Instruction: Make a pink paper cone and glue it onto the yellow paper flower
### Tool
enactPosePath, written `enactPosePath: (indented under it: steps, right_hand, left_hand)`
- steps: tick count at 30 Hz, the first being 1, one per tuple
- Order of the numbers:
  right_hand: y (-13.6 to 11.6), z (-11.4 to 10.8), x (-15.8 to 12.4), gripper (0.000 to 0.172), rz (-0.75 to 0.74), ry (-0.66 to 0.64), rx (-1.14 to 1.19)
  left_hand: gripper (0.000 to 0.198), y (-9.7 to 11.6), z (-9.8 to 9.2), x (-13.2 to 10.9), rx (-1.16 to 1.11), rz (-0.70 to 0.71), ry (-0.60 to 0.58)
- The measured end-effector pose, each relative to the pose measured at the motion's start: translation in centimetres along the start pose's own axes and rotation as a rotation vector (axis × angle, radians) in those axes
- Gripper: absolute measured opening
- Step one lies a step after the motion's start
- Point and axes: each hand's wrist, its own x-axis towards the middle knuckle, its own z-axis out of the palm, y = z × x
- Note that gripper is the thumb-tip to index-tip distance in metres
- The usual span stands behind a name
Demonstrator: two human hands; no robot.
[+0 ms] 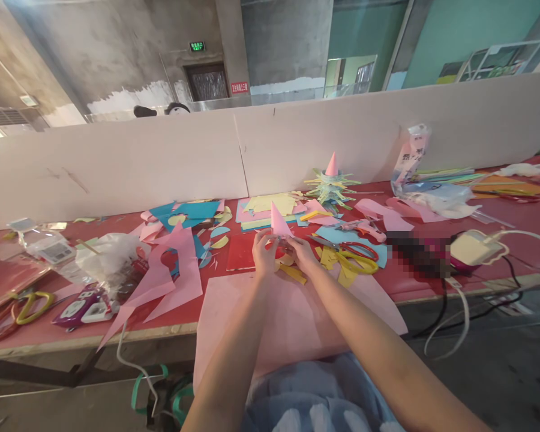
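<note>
Between my two hands a pink paper cone stands point up. My left hand curls its fingers round the cone's lower left side. On the other side my right hand pinches the lower right edge. Both hands hide most of the cone's base. Just below them a large pink paper sheet hangs over the table's front edge. To the right of my hands lie scissors with yellow and red handles and a pink glue gun.
A paper tree with a pink cone top stands at the back. Pink paper offcuts and a plastic bag lie left. At right, a white plug adapter trails cables over the edge. A pale partition lines the table's rear.
</note>
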Motion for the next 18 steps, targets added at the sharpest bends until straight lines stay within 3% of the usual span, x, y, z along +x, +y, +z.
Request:
enactPosePath:
  steps: [18]
  right_hand:
    - [0.41,-0.19,0.24,0.032,0.009,-0.042,-0.061]
  left_hand:
    - [0.007,-0.57,0.01,0.12,-0.009,-0.023,0.022]
